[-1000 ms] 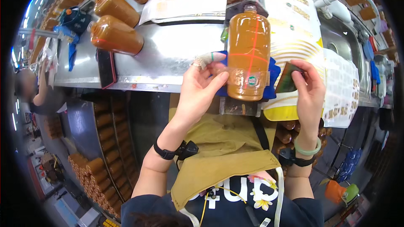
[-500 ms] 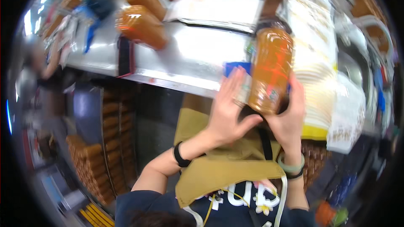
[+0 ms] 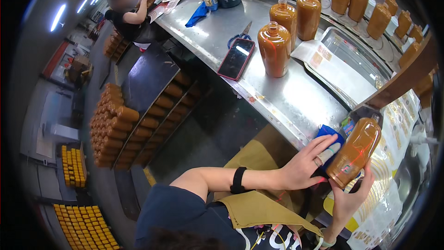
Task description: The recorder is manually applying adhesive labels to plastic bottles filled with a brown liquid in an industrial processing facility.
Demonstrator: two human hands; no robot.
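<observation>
A glossy amber-brown bottle [image 3: 356, 150] lies tilted at the right, its base towards me and its neck pointing away. My right hand [image 3: 349, 199] grips it near the base, thumb on one side and fingers along the other. Close to the bottle's left side, my left hand [image 3: 300, 169] has its fingers stretched out, with a light wrap on one finger and a ring. Those fingertips reach over a blue cloth [image 3: 330, 134] at the table edge. Part of the bottle's underside is hidden by my hands.
On the metal table [image 3: 296, 106] stand several brown bottles [image 3: 274, 48], beside a phone [image 3: 236, 59] and scissors [image 3: 243, 34]. A tray [image 3: 356, 53] with a label sheet lies behind. Label sheets [image 3: 397, 125] spread at right. Another person [image 3: 132, 11] works far left, near stacked bottles [image 3: 111, 129].
My view has swung to the left, so the bottle and hands appear farther right and lower. The bottle stays in my right hand; my left hand stays beside it, fingers stretched.
</observation>
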